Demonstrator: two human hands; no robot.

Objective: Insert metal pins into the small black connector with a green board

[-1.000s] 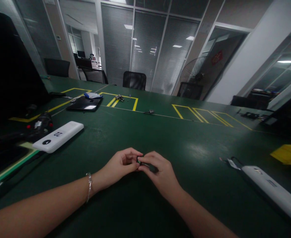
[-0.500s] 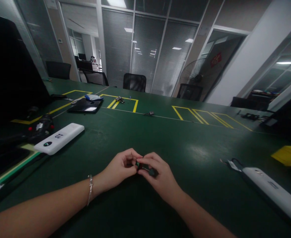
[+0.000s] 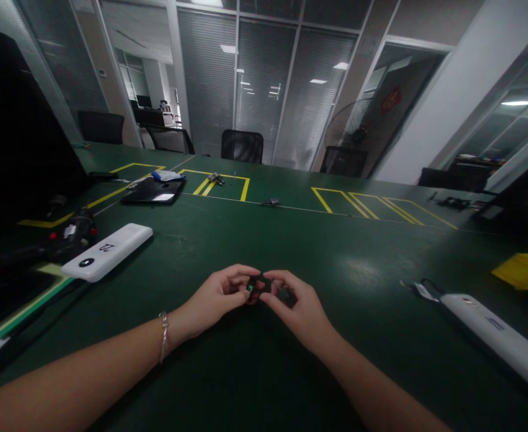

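Observation:
My left hand (image 3: 219, 297), with a silver bracelet (image 3: 163, 336) at its wrist, is closed on a small dark device with a green lit spot (image 3: 250, 289). Thumb and fingertips pinch it just above the green table (image 3: 228, 384); much of it is hidden by the fingers. To its right is my right hand (image 3: 297, 306). Its thumb and index finger are apart, curved toward the device, and a small gap separates their tips from it. I cannot make out whether anything dark lies in the right palm.
A white power bank (image 3: 120, 249) marked 22 lies at left, beside a dark device with red buttons (image 3: 77, 231). Farther back are a black tablet (image 3: 149, 192) and small metal parts (image 3: 216, 178). Another white bar (image 3: 493, 330) and a yellow object (image 3: 522, 272) sit at right.
My right thumb and index finger have come off the small device and moved slightly right. The device stays in my left hand, and its green spot shows more. The view has shifted slightly.

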